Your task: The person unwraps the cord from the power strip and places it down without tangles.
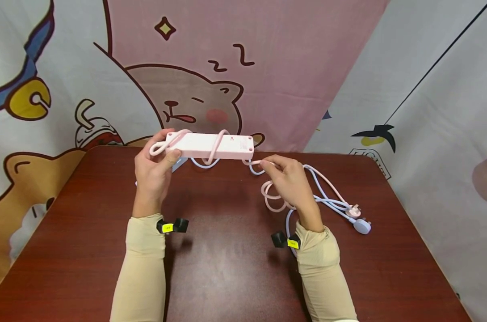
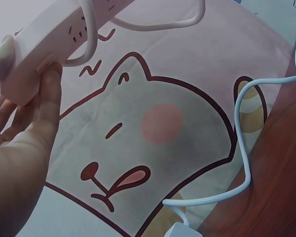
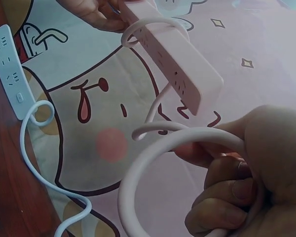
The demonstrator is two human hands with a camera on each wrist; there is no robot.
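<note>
My left hand (image 1: 152, 176) grips the left end of a pink power strip (image 1: 197, 141), which is held up above the back of the table. Its pink cord (image 1: 215, 148) winds loosely round the strip, with a loop sticking out at the left end. Beyond the strip's right end, my right hand (image 1: 293, 183) pinches the same cord between thumb and fingers. In the right wrist view a thick curve of the cord (image 3: 128, 197) passes through that hand, and the strip's socket face (image 3: 175, 74) shows. More pink cord lies in loops under the right hand.
A blue power strip (image 3: 10, 74) lies at the table's back edge, partly hidden in the head view. Its blue cord (image 1: 324, 200) runs rightward, crossing the pink one. A pink plug (image 1: 353, 211) and a blue plug (image 1: 362, 226) lie together on the brown table (image 1: 227, 268). A printed cloth (image 1: 291, 67) hangs behind.
</note>
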